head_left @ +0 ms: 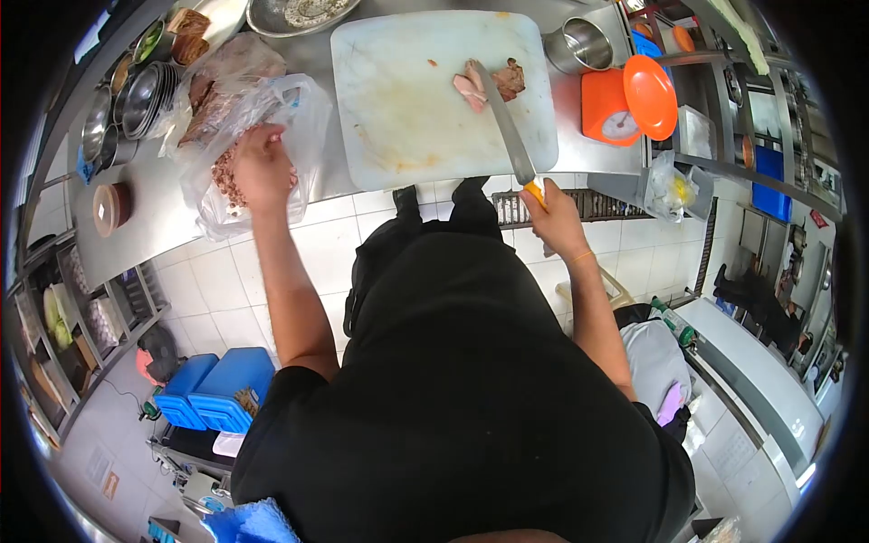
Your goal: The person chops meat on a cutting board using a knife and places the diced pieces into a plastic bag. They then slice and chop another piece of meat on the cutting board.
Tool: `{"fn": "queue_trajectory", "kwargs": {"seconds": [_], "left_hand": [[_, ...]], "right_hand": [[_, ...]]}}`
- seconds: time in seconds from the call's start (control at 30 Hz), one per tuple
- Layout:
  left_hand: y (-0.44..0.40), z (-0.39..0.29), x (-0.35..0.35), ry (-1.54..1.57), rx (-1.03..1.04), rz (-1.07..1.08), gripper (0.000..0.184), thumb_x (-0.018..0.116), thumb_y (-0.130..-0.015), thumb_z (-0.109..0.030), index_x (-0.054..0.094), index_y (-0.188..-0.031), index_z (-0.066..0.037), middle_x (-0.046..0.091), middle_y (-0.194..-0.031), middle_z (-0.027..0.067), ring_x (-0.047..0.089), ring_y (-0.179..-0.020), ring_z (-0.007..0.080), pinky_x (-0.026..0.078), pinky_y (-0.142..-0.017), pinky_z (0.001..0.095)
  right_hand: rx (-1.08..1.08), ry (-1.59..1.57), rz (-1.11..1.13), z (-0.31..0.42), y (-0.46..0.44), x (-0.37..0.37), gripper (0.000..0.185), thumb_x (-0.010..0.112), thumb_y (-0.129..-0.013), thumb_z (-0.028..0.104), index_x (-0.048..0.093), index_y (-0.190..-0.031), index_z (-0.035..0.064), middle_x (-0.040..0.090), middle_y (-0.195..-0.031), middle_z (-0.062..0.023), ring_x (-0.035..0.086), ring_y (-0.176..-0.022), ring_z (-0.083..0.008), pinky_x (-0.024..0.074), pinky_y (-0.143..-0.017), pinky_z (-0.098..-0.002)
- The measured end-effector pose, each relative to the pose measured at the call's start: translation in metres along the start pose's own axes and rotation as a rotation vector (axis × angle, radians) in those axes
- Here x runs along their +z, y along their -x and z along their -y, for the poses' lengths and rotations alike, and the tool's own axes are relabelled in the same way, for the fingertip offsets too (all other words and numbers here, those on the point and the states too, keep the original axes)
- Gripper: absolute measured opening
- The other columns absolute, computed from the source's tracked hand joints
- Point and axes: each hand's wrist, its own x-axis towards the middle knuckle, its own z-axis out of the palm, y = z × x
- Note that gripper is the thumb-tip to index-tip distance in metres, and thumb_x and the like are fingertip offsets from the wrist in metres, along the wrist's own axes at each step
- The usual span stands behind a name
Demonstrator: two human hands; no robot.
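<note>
Apparent cutting pause: left hand (262,170) curled at upper-left bag (310,101), hold unclear; right hand (557,219) closed round knife (510,133); further slicing needs meat (468,91) steadied.

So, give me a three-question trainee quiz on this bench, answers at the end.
1. Multiple choice: what does the right hand hold? a) a plate b) a knife c) a towel
2. True or false: the orange scale stands to the right of the cutting board.
3. Short answer: what food lies on that board?

Key: 1 b; 2 true; 3 pieces of meat.
</note>
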Motion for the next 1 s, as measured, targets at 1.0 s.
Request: {"fn": "queue_trajectory", "kwargs": {"seconds": [1.0], "left_hand": [[-0.094,-0.192,0.217,0.121,0.53,0.674,0.043,0.078,-0.088,-0.014,0.071,-0.13,-0.01,0.07,-0.131,0.0074,0.065,-0.126,0.0316,0.05,-0.111,0.0438]], "right_hand": [[-0.049,-0.003,-0.02,-0.012,0.004,-0.018,0.044,0.069,-0.106,0.038,0.054,-0.1,-0.0029,0.069,-0.089,-0.0321,0.067,-0.087,-0.0549,0.0508,-0.073,-0.0588]]}}
